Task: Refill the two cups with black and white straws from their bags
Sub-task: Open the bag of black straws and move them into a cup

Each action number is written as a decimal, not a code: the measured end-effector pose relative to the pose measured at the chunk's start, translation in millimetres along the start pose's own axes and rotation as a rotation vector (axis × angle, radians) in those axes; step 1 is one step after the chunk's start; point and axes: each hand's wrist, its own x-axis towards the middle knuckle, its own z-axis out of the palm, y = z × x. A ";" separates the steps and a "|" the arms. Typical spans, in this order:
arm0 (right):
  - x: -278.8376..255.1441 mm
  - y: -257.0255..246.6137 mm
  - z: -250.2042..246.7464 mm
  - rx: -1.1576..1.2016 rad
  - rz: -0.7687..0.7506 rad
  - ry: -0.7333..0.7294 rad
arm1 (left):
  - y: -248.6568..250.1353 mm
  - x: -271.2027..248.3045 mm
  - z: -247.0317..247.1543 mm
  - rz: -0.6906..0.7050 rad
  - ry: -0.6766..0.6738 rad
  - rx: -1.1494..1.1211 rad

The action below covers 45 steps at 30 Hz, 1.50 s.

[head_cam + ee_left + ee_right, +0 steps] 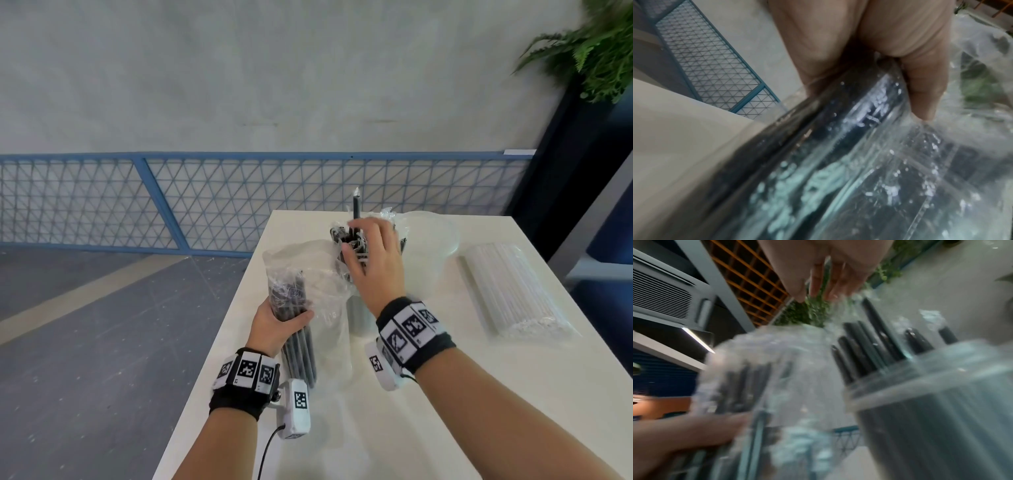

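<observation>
Forearms are filling the bottom of the head view, reaching over the white surface (pixel 394 428). The left hand (pixel 279 323) is gripping the bag of black straws (pixel 298 301) around its middle, long axis near upright, open mouth pointing up. The right hand (pixel 371 260) is hovering with fingers spread above the cup of black straws (pixel 359 308); I cannot tell whether it is pinching the one straw (pixel 356 207) sticking up higher than the rest. A clear empty cup (pixel 431 253) is standing just beyond, and the bag of white straws (pixel 507 291) is lying flat to the right, pointing away.

Left wrist view: fingers (pixel 920 81) are curling round crinkled plastic, straws running diagonally under it. A slack grip could let the bundle slide out.

Right wrist view: blurred fingertips (pixel 818 285) are hanging above straw tips (pixel 869 340) leaning out of the cup. Brushing them could tip the cup or scatter straws.
</observation>
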 end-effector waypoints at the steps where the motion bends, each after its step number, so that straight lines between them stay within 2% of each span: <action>1: -5.9 -8.7 -1.1 0.075 -0.016 -0.061 | 0.5 -0.1 0.2 0.007 -0.004 0.003; 4: -22.3 -19.5 8.2 0.092 0.053 -0.411 | 0.8 -1.2 2.9 0.036 -0.032 0.042; 6: -25.9 -18.3 12.2 0.064 0.144 -0.580 | 1.0 -3.0 4.6 0.049 -0.052 0.058; 8: -24.2 -18.4 12.0 0.047 0.183 -0.689 | 1.7 -4.6 5.4 0.061 -0.094 0.030; 11: -24.6 -17.3 14.6 0.062 0.219 -0.779 | 1.3 -6.6 5.5 0.067 -0.165 0.007; 15: -36.6 -16.6 21.4 0.167 0.290 -0.726 | 2.1 -9.2 7.3 0.042 -0.323 0.030; 18: -50.2 -19.8 26.4 0.374 0.474 -0.671 | 4.0 -10.0 8.8 0.021 -0.446 0.064; 21: -61.2 -20.6 37.6 0.477 0.648 -0.531 | 12.1 -16.8 13.8 -0.047 -0.504 0.078; 23: -64.0 -23.3 40.8 0.508 0.682 -0.472 | 20.2 -22.9 16.3 -0.047 -0.509 0.112; 26: -61.7 -25.6 38.1 0.519 0.735 -0.463 | 25.5 -25.6 17.7 -0.017 -0.494 0.197; 29: -57.3 -25.3 35.6 0.545 0.779 -0.417 | 17.5 -25.3 17.3 0.044 -0.480 0.186; 33: -43.4 -23.5 32.8 0.642 0.805 -0.311 | 11.4 -31.5 21.5 0.046 -0.395 0.277; 39: -22.5 -25.1 14.4 0.846 0.761 -0.133 | 13.2 -30.2 21.1 0.026 -0.321 0.278; 42: -12.2 -28.4 5.0 0.975 0.649 -0.081 | 14.6 -29.4 17.6 -0.009 -0.322 0.248; 45: -10.4 -24.9 5.9 1.004 0.659 -0.067 | 12.5 -26.9 15.5 -0.028 -0.295 0.238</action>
